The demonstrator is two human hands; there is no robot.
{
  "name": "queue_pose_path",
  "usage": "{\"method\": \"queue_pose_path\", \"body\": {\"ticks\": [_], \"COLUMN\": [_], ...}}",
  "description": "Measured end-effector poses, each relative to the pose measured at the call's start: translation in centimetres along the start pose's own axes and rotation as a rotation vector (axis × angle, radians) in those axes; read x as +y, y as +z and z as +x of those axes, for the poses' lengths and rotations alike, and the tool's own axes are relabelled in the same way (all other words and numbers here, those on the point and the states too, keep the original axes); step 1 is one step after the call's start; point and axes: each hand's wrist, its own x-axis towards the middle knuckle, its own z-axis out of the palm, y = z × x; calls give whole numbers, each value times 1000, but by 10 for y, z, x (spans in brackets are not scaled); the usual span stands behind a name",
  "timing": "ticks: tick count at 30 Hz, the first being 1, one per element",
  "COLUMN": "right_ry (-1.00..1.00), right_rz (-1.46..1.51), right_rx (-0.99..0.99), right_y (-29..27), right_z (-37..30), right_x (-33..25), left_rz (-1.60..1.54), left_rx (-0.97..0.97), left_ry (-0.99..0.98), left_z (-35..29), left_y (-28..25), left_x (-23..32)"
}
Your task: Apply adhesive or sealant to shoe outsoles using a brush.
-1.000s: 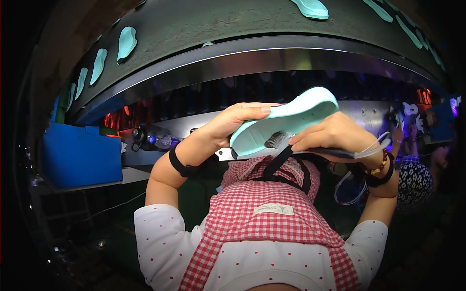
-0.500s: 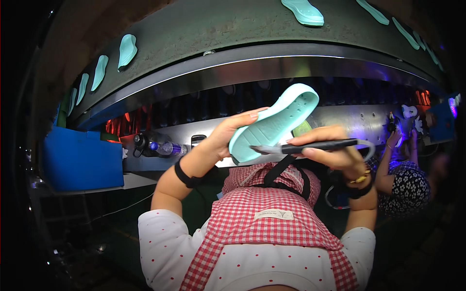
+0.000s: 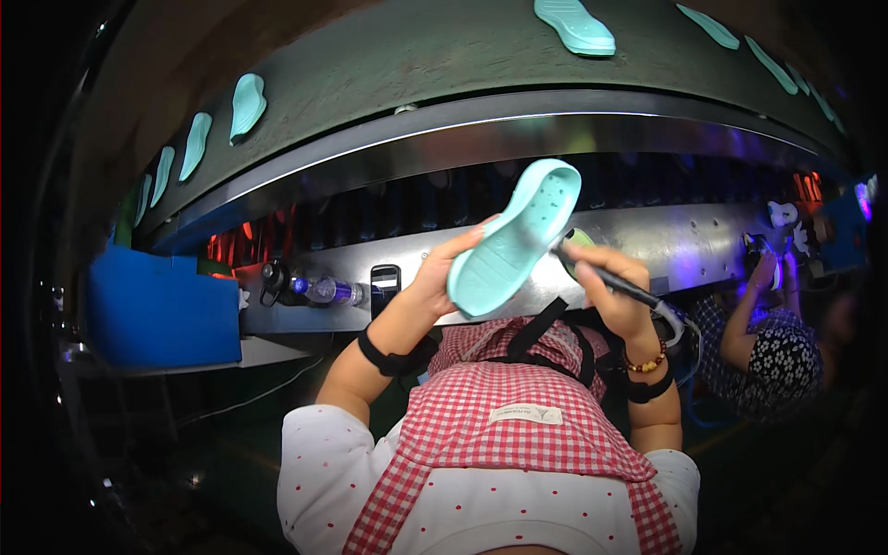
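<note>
Head view: the left hand, angled inward, clasps the turquoise sole; the right hand, fingers curled, holds a black-handled tool.

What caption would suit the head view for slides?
Left grip on a turquoise shoe sole, right grip on a black-handled tool.

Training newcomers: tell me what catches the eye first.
The turquoise shoe sole at centre, in the left hand, stands out first; the right hand holds a black-handled tool beside it. Similar soles lie on the belt above, and a blue box sits at left.
</note>
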Motion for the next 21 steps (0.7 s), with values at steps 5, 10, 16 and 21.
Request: {"method": "queue_pose_path", "body": {"ticks": [5,10,16,21], "right_ry": [-60,49,78,78], "right_rz": [526,575,651,683], "right_rx": [106,191,153,219], "right_y": [-31,-34,-45,-48], "right_z": [2,14,19,12], "right_x": [9,23,35,58], "left_rz": [41,21,-271,458], "left_rx": [24,162,333,261], "left_ry": [367,786,858,571], "left_z": [-16,4,8,49], "left_y": [32,27,-22,62], "left_x": [65,185,225,196]}}
